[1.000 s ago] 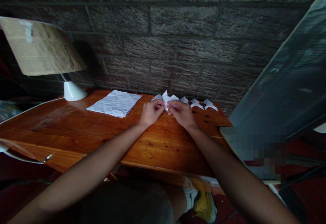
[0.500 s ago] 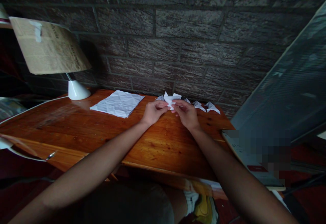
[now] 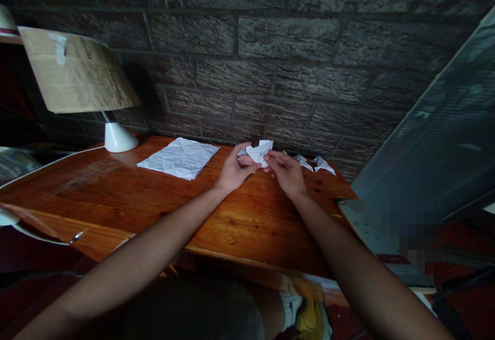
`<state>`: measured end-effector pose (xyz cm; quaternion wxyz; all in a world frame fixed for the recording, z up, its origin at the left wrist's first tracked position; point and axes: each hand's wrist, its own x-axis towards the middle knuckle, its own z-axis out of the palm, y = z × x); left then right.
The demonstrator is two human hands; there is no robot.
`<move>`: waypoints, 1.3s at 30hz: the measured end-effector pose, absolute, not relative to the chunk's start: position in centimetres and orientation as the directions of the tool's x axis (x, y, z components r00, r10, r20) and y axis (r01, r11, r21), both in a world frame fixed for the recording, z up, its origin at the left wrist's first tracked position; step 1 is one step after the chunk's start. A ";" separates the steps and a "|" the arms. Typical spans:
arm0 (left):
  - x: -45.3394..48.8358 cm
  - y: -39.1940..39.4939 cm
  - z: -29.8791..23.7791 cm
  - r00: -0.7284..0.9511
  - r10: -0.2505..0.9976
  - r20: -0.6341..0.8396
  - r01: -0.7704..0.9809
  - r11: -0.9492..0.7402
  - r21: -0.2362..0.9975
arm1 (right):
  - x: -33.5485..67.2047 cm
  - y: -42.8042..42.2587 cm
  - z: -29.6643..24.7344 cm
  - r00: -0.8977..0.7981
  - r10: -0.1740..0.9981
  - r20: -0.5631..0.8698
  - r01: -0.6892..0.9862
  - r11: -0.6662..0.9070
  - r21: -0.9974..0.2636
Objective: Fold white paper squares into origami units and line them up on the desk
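Between my two hands, above the back part of the wooden desk, is a piece of folded white paper with pointed corners. My left hand has its thumb on the paper's lower edge, the index finger raised and curved behind its left side; a ring shows on one finger. At the lower right of the same paper, my right hand pinches it between thumb and fingers. Behind and beside the hands lie other folded paper pieces, one at the far right and another next to it. My hands partly hide the rest.
A stack of creased white sheets lies left of my hands on the wooden desk. A lamp with a brown paper shade stands at the back left. Behind runs a dark stone-block wall; a board sits at the right edge.
The folded paper has turned in my hands, so its points face differently. My left index finger has lifted and spread away from the thumb. My right hand still pinches the paper.
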<state>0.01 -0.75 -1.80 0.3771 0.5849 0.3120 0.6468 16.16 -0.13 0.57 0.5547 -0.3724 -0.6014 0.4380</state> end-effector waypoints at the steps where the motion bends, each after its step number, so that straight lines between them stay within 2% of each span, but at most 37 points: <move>1: 0.0 -0.8 -1.8 -0.023 0.846 0.532 -0.098 -0.532 0.841 | 16.2 -0.1 0.6 -0.105 0.935 0.337 -0.033 0.336 -0.941; 6: 0.0 -0.7 -1.9 0.007 0.850 0.526 0.006 -0.526 0.850 | 16.4 0.0 0.6 -0.110 0.937 0.332 -0.023 0.332 -0.943; 14: 0.1 -1.0 -1.7 0.019 0.866 0.500 0.034 -0.500 0.865 | 16.3 0.1 0.5 -0.086 0.933 0.348 -0.005 0.349 -0.937; 25: 0.1 -0.8 -1.8 0.019 0.884 0.467 -0.011 -0.467 0.884 | 16.4 -0.3 1.2 -0.129 0.927 0.353 -0.004 0.356 -0.935; 34: 0.0 -0.8 -2.1 0.026 0.884 0.466 -0.002 -0.466 0.885 | 16.2 -0.3 0.9 -0.095 0.939 0.331 0.042 0.336 -0.941; 39: 0.0 -0.5 -2.2 0.022 0.914 0.406 -0.098 -0.402 0.910 | 16.8 -0.3 1.3 -0.158 0.928 0.338 0.043 0.348 -0.936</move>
